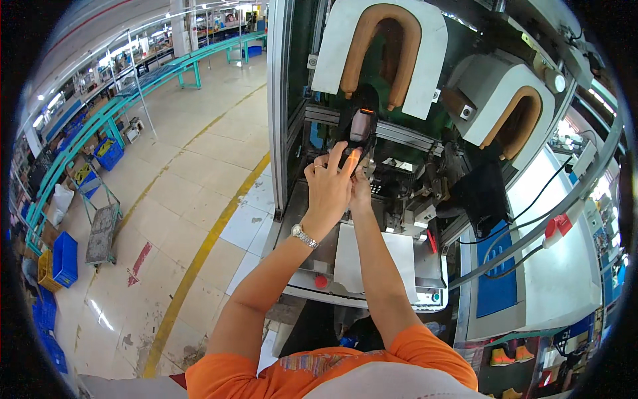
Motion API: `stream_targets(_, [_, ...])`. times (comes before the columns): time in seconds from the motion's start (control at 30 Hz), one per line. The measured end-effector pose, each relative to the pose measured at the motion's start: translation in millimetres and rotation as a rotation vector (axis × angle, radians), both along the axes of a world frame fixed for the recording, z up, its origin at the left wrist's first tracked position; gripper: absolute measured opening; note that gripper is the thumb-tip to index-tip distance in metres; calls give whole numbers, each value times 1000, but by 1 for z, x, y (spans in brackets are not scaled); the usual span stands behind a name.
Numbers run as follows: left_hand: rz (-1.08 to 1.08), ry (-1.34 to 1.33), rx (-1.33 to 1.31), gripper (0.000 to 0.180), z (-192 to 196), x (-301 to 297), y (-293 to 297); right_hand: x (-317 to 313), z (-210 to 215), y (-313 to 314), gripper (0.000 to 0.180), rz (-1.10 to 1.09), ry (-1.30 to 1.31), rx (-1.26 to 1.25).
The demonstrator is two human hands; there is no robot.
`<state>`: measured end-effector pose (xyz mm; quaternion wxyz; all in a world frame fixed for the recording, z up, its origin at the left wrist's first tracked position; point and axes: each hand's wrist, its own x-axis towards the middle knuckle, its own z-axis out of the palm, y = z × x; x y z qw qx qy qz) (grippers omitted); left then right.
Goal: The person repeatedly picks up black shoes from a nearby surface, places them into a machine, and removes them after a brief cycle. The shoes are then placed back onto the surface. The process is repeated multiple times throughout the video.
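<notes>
A dark shoe upper (348,136) with a pinkish-grey inner part sits on the machine in front of me, an orange light line across its top. My left hand (329,189), with a watch at the wrist and a ring, has its bent fingers on the near end of the upper. Close against it, my right hand (361,187) grips the same end from the right side; the left hand partly hides its fingers. An orange glow falls on my fingertips. Above the upper hangs a white block with a brown U-shaped pad (382,26).
A second white block with a brown U-shaped pad (515,123) stands to the right. White sheet (352,256) and red button (321,282) are on the machine's front ledge. A grey hose (531,213) curves at right. Left are a cart (103,233), blue crates (64,259) and a green conveyor (143,86).
</notes>
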<state>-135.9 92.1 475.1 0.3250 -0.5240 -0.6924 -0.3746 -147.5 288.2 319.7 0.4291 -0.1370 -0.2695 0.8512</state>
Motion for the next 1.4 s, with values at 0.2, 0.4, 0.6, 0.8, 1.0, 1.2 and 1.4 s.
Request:
stream_targets(0.2, [21, 4, -11, 51, -3, -1, -1, 0, 3, -11, 21, 84, 86, 22])
stream_targets(0.4, [-66, -28, -5, 47, 2, 1, -3, 6, -3, 4, 15, 99, 29, 8])
stream_targets(0.6, [-129, -67, -18, 45, 4, 6, -2, 47, -33, -33, 6, -322, -326, 534])
stream_targets(0.8, [-109, -77, -35, 47, 6, 0, -14, 48, -77, -218, 28, -36, -648, 1589])
stream_targets(1.0, [-135, -86, -46, 48, 7, 3, -12, 37, -155, -249, 35, -52, -732, 2068])
stream_targets(1.2, [-144, -98, -10, 49, -1, -4, -10, 51, -149, -264, 37, -54, -718, 1990])
stream_targets(1.4, [-130, -134, -40, 47, 2, 2, -11, 55, -155, -264, 38, -48, -847, 2005])
